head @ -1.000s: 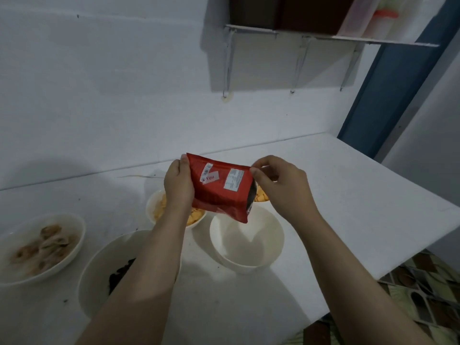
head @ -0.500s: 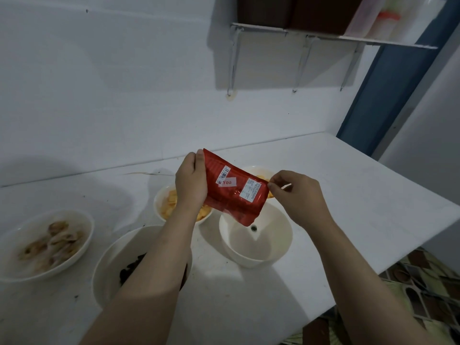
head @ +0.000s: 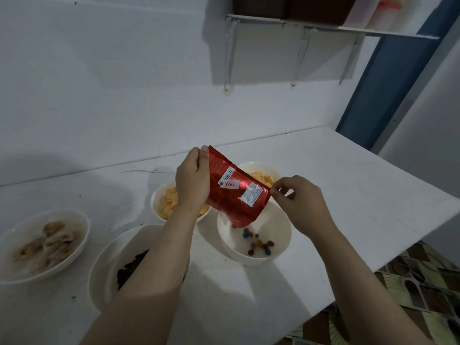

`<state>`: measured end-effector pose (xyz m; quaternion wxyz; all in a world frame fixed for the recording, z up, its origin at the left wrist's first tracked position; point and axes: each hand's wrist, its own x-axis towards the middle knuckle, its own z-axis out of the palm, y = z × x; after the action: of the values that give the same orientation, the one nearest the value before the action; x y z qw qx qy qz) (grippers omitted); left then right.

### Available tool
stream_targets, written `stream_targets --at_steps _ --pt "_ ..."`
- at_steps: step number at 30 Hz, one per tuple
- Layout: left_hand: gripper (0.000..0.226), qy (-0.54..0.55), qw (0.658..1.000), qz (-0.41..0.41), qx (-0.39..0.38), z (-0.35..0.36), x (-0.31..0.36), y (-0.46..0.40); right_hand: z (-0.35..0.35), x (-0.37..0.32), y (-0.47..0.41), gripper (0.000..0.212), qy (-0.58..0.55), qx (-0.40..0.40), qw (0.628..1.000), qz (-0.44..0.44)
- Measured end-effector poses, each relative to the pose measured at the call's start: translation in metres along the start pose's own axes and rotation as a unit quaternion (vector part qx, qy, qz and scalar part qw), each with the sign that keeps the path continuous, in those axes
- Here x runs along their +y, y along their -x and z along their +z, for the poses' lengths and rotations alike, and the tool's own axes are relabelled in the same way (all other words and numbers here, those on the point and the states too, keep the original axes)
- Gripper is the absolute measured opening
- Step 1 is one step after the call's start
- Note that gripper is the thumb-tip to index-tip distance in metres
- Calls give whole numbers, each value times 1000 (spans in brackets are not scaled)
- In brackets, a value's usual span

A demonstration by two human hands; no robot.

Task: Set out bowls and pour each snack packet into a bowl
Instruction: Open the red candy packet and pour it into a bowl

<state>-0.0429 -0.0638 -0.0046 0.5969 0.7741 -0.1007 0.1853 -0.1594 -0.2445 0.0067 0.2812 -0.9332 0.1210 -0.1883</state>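
I see the left hand (head: 193,181) gripping the upper end of the red packet (head: 236,195), which is tipped mouth-down over the white bowl (head: 281,247) on the white table (head: 348,195); the right hand (head: 300,202) pinches the packet's right edge between thumb and fingertips. Small coloured candies (head: 260,245) lie in that bowl; beside it I see bowls of orange pieces (head: 171,202), a dark snack (head: 99,277) and pale brown pieces (head: 15,272).
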Motion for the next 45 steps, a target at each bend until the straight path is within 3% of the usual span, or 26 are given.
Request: stream_targets --at_steps 11,33,37,43,45 --pt "42 -32 997 76 10 -2 6 8 5 8 2 8 -1 10 1000 6" --pt "41 -20 996 91 -5 -10 9 9 3 -1 7 5 32 -38 999 0" --pt "40 -38 991 122 -28 -8 16 14 9 -20 7 26 -28 -40 999 -18" --pt "44 -90 983 159 -23 -9 8 19 18 -23 6 26 -111 -7 994 -6" --pt "48 -105 987 120 -27 -6 1 22 17 -17 10 27 -154 12 988 23"
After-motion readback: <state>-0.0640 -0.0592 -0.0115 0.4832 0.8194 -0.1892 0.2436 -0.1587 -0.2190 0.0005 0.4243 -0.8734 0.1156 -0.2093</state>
